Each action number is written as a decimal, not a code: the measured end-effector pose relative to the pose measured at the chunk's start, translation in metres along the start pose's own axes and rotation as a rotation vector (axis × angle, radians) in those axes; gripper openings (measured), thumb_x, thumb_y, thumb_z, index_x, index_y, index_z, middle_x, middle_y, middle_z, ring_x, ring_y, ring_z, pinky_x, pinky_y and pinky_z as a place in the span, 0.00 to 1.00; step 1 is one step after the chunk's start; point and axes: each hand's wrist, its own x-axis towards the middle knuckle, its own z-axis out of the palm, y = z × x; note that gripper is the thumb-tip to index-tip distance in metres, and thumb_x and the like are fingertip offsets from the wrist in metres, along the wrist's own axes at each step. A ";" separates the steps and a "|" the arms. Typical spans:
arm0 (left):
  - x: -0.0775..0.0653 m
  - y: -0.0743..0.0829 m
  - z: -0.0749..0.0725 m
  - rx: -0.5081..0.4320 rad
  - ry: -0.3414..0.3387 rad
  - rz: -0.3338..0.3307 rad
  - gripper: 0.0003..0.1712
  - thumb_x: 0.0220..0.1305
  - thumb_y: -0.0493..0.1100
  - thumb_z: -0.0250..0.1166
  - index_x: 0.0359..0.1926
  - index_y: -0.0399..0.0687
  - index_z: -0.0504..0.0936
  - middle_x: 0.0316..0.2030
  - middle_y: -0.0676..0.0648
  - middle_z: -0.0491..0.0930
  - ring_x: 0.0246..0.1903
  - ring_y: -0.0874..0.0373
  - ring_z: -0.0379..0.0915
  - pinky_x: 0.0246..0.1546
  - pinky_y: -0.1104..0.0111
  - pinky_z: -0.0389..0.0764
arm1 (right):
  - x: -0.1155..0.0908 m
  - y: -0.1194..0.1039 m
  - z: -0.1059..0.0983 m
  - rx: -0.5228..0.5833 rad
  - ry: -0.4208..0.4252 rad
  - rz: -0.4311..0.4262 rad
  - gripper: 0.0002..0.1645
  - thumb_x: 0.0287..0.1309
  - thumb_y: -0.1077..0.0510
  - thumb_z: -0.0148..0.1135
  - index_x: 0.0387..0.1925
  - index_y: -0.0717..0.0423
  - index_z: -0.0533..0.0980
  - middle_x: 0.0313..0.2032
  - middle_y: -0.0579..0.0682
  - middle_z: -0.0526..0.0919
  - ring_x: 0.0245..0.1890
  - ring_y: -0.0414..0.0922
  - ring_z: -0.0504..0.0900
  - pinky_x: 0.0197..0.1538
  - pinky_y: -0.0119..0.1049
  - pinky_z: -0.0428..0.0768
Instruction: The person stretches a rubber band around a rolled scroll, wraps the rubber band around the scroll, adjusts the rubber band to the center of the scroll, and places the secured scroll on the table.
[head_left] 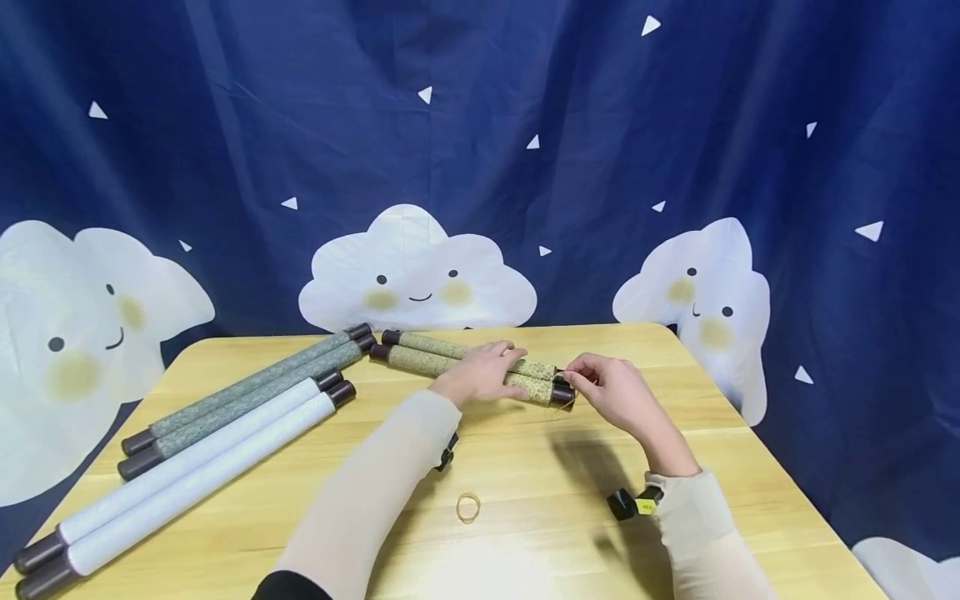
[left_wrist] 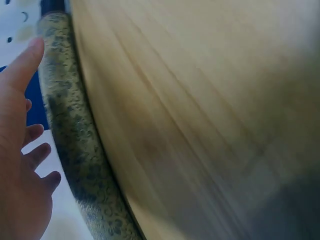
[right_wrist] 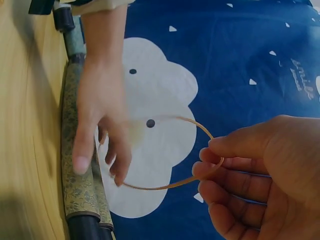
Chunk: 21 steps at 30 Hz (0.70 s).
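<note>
A rolled scroll [head_left: 412, 360] in yellow-green patterned cloth, two rolls side by side with dark end knobs, lies at the table's back. My left hand [head_left: 483, 372] reaches over its middle, thumb on the near side and fingers toward the far side. In the left wrist view those fingers [left_wrist: 37, 155] look loosely spread. Just past the scroll's right end, my right hand [head_left: 611, 392] pinches a thin tan rubber band [right_wrist: 160, 188] between thumb and fingertips. The band is drawn into a wide loop that extends toward the scroll and overlaps my left fingers in the right wrist view.
Another rubber band [head_left: 468, 522] lies on the wooden table [head_left: 525, 467] in front of me. To the left are a grey-green scroll [head_left: 255, 392] and a white scroll [head_left: 202, 475], set at a slant. A blue curtain [head_left: 480, 167] with clouds hangs behind the table.
</note>
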 end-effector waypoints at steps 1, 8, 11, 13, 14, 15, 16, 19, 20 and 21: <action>0.002 0.001 0.001 0.013 -0.009 0.007 0.55 0.57 0.77 0.55 0.76 0.52 0.55 0.72 0.43 0.58 0.70 0.47 0.53 0.70 0.51 0.54 | 0.001 0.000 0.000 0.000 -0.001 0.001 0.06 0.64 0.55 0.63 0.36 0.52 0.83 0.24 0.43 0.81 0.23 0.39 0.74 0.30 0.38 0.73; 0.019 0.001 0.013 0.060 -0.060 0.022 0.63 0.47 0.85 0.52 0.78 0.60 0.48 0.73 0.45 0.56 0.72 0.49 0.50 0.71 0.47 0.48 | 0.001 0.010 -0.002 -0.077 0.018 0.030 0.06 0.64 0.55 0.63 0.34 0.52 0.83 0.24 0.41 0.80 0.25 0.40 0.75 0.32 0.40 0.73; 0.023 0.002 0.016 0.091 -0.086 0.024 0.64 0.45 0.87 0.51 0.78 0.65 0.46 0.73 0.48 0.57 0.72 0.49 0.51 0.71 0.47 0.48 | 0.001 0.016 -0.004 -0.096 0.018 0.048 0.06 0.64 0.55 0.62 0.34 0.52 0.83 0.23 0.40 0.79 0.24 0.40 0.74 0.31 0.40 0.72; 0.025 0.004 0.016 0.119 -0.101 0.026 0.64 0.44 0.87 0.51 0.78 0.68 0.45 0.73 0.49 0.57 0.71 0.49 0.51 0.71 0.46 0.48 | 0.002 0.019 -0.005 -0.096 0.018 0.053 0.07 0.64 0.55 0.62 0.34 0.52 0.82 0.22 0.40 0.79 0.24 0.40 0.74 0.31 0.41 0.73; 0.026 0.004 0.015 0.132 -0.107 0.029 0.63 0.44 0.87 0.51 0.78 0.68 0.45 0.72 0.49 0.58 0.71 0.48 0.52 0.70 0.46 0.49 | 0.003 0.021 -0.006 -0.095 0.019 0.056 0.07 0.64 0.55 0.62 0.34 0.52 0.82 0.22 0.40 0.79 0.24 0.40 0.75 0.31 0.41 0.73; 0.026 0.005 0.015 0.147 -0.112 0.030 0.63 0.44 0.87 0.50 0.78 0.69 0.44 0.72 0.49 0.58 0.71 0.48 0.52 0.70 0.45 0.49 | 0.003 0.023 -0.007 -0.094 0.020 0.057 0.07 0.65 0.55 0.62 0.34 0.52 0.82 0.22 0.40 0.79 0.23 0.40 0.75 0.31 0.41 0.73; 0.026 0.006 0.015 0.164 -0.117 0.031 0.63 0.45 0.87 0.50 0.78 0.69 0.44 0.72 0.49 0.59 0.70 0.47 0.54 0.70 0.45 0.51 | 0.004 0.024 -0.006 -0.091 0.019 0.060 0.07 0.65 0.55 0.62 0.34 0.52 0.82 0.23 0.41 0.80 0.23 0.40 0.75 0.31 0.41 0.73; 0.027 0.007 0.016 0.237 -0.123 0.040 0.62 0.46 0.88 0.45 0.78 0.66 0.45 0.71 0.49 0.60 0.69 0.47 0.57 0.68 0.47 0.56 | 0.005 0.028 -0.006 -0.083 0.015 0.067 0.07 0.65 0.56 0.62 0.34 0.54 0.82 0.24 0.42 0.80 0.23 0.41 0.75 0.31 0.41 0.73; 0.027 0.007 0.016 0.266 -0.124 0.046 0.61 0.47 0.88 0.43 0.78 0.66 0.47 0.70 0.49 0.62 0.68 0.48 0.59 0.67 0.48 0.59 | 0.005 0.029 -0.005 -0.081 0.012 0.071 0.07 0.65 0.55 0.61 0.34 0.54 0.82 0.24 0.42 0.80 0.23 0.41 0.75 0.30 0.40 0.73; 0.027 0.007 0.017 0.293 -0.124 0.051 0.61 0.47 0.88 0.42 0.77 0.65 0.48 0.69 0.50 0.63 0.66 0.49 0.60 0.65 0.50 0.61 | 0.005 0.030 -0.005 -0.077 0.010 0.074 0.08 0.65 0.55 0.61 0.34 0.54 0.82 0.23 0.43 0.80 0.23 0.41 0.74 0.30 0.40 0.73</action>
